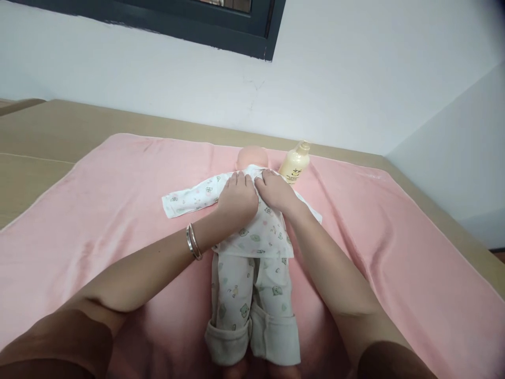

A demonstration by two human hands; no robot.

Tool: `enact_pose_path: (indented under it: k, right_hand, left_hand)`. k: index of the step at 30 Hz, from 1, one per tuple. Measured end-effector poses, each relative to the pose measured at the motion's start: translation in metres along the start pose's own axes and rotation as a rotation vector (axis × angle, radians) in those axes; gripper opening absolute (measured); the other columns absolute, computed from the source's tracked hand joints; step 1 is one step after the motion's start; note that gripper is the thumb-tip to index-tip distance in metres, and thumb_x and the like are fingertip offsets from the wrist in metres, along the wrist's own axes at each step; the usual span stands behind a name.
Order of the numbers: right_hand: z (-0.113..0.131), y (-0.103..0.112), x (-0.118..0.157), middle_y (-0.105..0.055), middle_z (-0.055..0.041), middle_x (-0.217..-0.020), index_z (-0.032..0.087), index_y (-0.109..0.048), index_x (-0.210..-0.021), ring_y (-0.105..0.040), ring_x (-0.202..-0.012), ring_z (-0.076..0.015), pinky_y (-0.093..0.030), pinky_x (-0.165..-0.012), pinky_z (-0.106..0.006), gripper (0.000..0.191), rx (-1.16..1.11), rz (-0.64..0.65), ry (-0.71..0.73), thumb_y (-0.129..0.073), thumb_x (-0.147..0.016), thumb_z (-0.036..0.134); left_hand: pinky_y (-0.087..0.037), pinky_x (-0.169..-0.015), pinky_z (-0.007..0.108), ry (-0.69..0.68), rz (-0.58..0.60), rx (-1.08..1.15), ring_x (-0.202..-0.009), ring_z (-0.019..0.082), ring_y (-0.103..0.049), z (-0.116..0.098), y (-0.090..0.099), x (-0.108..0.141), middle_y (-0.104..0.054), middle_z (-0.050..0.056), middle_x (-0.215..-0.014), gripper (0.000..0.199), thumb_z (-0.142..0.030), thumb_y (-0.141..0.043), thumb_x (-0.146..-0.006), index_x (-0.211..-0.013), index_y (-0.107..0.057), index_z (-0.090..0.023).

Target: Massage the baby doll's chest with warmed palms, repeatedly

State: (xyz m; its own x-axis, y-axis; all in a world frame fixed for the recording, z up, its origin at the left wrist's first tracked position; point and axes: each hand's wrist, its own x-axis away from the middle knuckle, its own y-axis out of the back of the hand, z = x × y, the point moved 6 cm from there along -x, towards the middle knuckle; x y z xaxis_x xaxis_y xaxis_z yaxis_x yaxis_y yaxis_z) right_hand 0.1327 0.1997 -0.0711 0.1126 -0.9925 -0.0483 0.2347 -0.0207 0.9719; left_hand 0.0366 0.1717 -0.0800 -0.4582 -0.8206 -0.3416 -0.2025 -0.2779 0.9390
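Observation:
A doll [252, 157] lies with its head away from me, dressed in a white patterned top [262, 237] and matching trousers [235, 289] with turned-up cuffs. My left hand [238, 199] rests on the upper left of the top, its fingers lying flat near the collar. Beside it, my right hand [274, 190] lies on the upper right, fingers also stretched over the cloth. Both thumbs are mostly hidden or close together at the middle. One sleeve extends out to the left; part of the other shows beyond my right forearm.
A pale yellow pump bottle [295, 163] leans right of the doll's head. Beneath everything is a wrinkled pink blanket [158, 173] on a wooden table [79, 123]. A white wall with a dark window frame rises behind.

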Motion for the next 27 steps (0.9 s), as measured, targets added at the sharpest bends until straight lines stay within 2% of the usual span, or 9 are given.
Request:
enact_pose_path:
  k: [2, 4, 7, 9, 12, 16, 19, 23, 27]
  right_hand:
    - [0.003, -0.001, 0.003, -0.059, -0.024, -0.134, 0.003, -0.056, -0.122, -0.053, -0.127, -0.0324, -0.038, -0.108, -0.043, 0.046, 0.083, -0.007, 0.011, -0.022, -0.101, 0.027]
    - [0.011, -0.001, 0.011, -0.062, -0.0242, -0.128, 0.003, -0.058, -0.118, -0.055, -0.123, -0.0334, -0.04, -0.104, -0.043, 0.044, 0.166, 0.001, 0.042, -0.023, -0.1, 0.023]
    - [0.021, 0.005, 0.024, -0.066, -0.0233, -0.118, 0.004, -0.061, -0.112, -0.06, -0.113, -0.0335, -0.045, -0.097, -0.043, 0.04, 0.229, 0.006, 0.086, -0.027, -0.097, 0.019]
    - [0.021, 0.008, 0.026, -0.068, -0.0218, -0.115, 0.006, -0.063, -0.109, -0.061, -0.109, -0.0322, -0.045, -0.096, -0.041, 0.038, 0.206, 0.014, 0.078, -0.029, -0.096, 0.019]
    - [0.011, 0.007, 0.018, -0.068, -0.0201, -0.116, 0.009, -0.064, -0.107, -0.062, -0.109, -0.0305, -0.046, -0.093, -0.039, 0.042, 0.094, 0.053, 0.017, -0.027, -0.099, 0.026]
    - [0.001, 0.002, 0.005, -0.062, -0.0228, -0.131, 0.006, -0.06, -0.119, -0.055, -0.124, -0.0305, -0.04, -0.103, -0.039, 0.048, 0.029, 0.028, -0.003, -0.025, -0.102, 0.034]
    - [0.006, 0.002, 0.009, -0.06, -0.025, -0.132, 0.005, -0.059, -0.121, -0.053, -0.128, -0.0307, -0.037, -0.108, -0.041, 0.046, 0.088, -0.001, 0.0, -0.027, -0.102, 0.032]
    - [0.021, 0.007, 0.027, -0.064, -0.026, -0.124, 0.003, -0.061, -0.117, -0.057, -0.122, -0.0323, -0.041, -0.103, -0.041, 0.046, 0.171, 0.017, 0.005, -0.027, -0.102, 0.028]
    - [0.029, 0.008, 0.034, -0.068, -0.0248, -0.111, 0.006, -0.067, -0.105, -0.061, -0.114, -0.0342, -0.045, -0.094, -0.041, 0.043, 0.237, 0.049, 0.085, -0.028, -0.1, 0.024]
  left_hand:
    - [-0.038, -0.111, 0.049, -0.089, 0.004, -0.012, -0.127, 0.035, -0.054, -0.001, 0.0, -0.002, -0.061, 0.028, -0.129, 0.04, -0.011, -0.034, -0.093, -0.121, -0.059, 0.003]
    - [-0.042, -0.107, 0.046, -0.102, 0.041, 0.024, -0.118, 0.032, -0.058, 0.008, -0.001, -0.009, -0.066, 0.023, -0.119, 0.036, -0.011, -0.034, -0.093, -0.108, -0.065, -0.003]
    - [-0.047, -0.1, 0.041, 0.066, 0.115, 0.157, -0.111, 0.028, -0.061, 0.031, -0.003, -0.021, -0.067, 0.019, -0.115, 0.035, -0.016, -0.032, -0.096, -0.108, -0.063, -0.006]
    - [-0.048, -0.098, 0.04, 0.146, 0.138, 0.213, -0.108, 0.027, -0.062, 0.037, -0.004, -0.023, -0.067, 0.018, -0.116, 0.036, -0.018, -0.031, -0.097, -0.112, -0.061, -0.006]
    - [-0.044, -0.103, 0.043, 0.124, 0.13, 0.143, -0.115, 0.031, -0.06, 0.026, -0.001, -0.016, -0.065, 0.022, -0.12, 0.037, -0.017, -0.032, -0.096, -0.115, -0.06, -0.003]
    - [-0.039, -0.108, 0.05, 0.013, 0.088, -0.022, -0.129, 0.038, -0.051, 0.005, 0.004, -0.001, -0.057, 0.028, -0.134, 0.041, -0.017, -0.039, -0.093, -0.125, -0.056, 0.002]
    - [-0.043, -0.102, 0.047, -0.059, 0.092, 0.001, -0.117, 0.035, -0.058, 0.005, 0.005, -0.004, -0.065, 0.024, -0.118, 0.033, -0.014, -0.038, -0.091, -0.109, -0.064, -0.005]
    - [-0.049, -0.092, 0.041, 0.09, 0.102, 0.208, -0.101, 0.029, -0.063, 0.031, 0.0, -0.019, -0.069, 0.018, -0.105, 0.031, -0.019, -0.035, -0.093, -0.098, -0.064, -0.01]
    - [-0.048, -0.093, 0.041, 0.159, 0.041, 0.3, -0.101, 0.027, -0.063, 0.041, -0.005, -0.024, -0.07, 0.015, -0.106, 0.032, -0.023, -0.033, -0.094, -0.099, -0.063, -0.011]
